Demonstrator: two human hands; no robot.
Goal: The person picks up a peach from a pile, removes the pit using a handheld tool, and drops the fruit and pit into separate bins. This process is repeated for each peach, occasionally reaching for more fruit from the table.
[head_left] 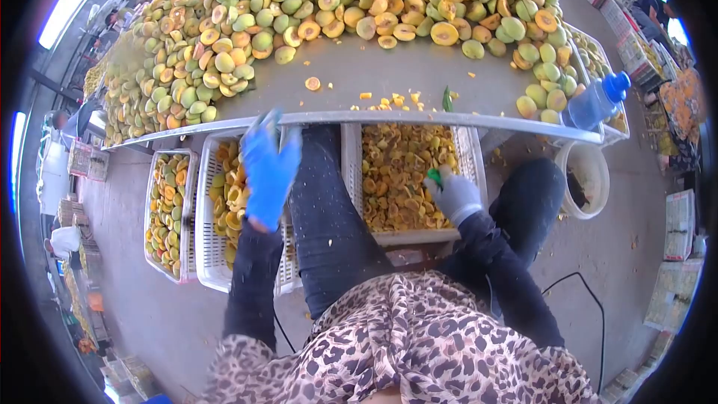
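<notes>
My left hand (268,168), in a blue glove, is raised below the front edge of the metal table (389,75), fingers spread, nothing visible in it. My right hand (452,194), in a grey glove, hangs over the white crate of cut fruit halves (470,157) between my knees and is closed on a small green-handled tool (434,176). A big heap of green-yellow fruit (336,0) covers the back of the table, with several cut halves mixed in.
Two more white crates of halves (209,254) (153,209) stand on the floor at the left. A plastic bottle with a blue cap (597,101) lies at the table's right edge, above a white bucket (598,172). Fruit scraps (389,101) dot the table front.
</notes>
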